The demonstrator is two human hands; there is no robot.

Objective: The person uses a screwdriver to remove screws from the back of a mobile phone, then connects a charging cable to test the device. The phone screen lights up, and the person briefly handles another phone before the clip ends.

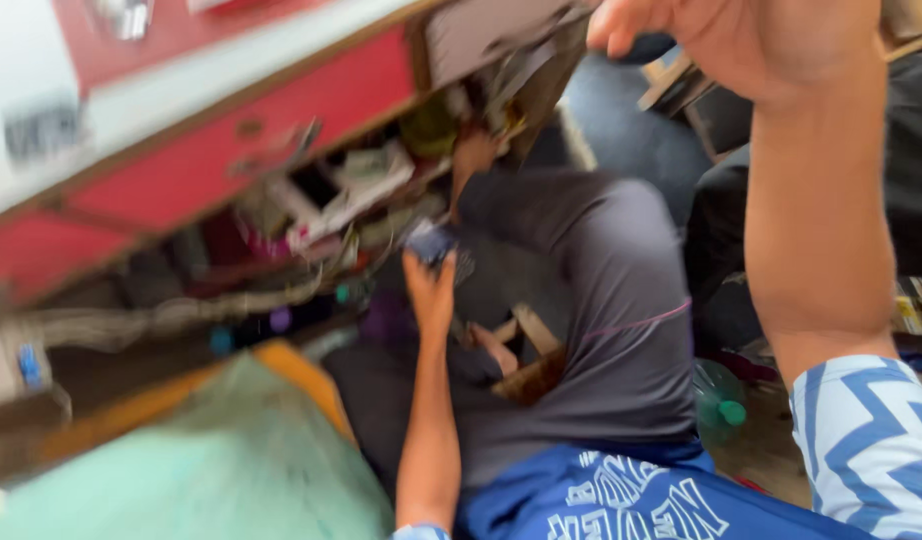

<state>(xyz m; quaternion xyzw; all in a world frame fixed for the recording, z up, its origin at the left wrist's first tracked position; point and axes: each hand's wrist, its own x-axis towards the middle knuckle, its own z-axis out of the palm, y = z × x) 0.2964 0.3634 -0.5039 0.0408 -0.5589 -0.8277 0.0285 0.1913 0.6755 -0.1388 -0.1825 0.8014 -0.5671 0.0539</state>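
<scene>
Item: small dark flat object (pixel 433 243), blurred, kind not legible. Held in our left hand (pixel 429 292), the grip pinching its lower edge, just in front of the cluttered red shelf (pixel 281 150). The object's long axis appears to run roughly level. Our right hand (pixel 726 40) is raised well apart, top right; its grip we cannot tell. Left hand is nearer. Grey trousers (pixel 601 300) lie below.
</scene>
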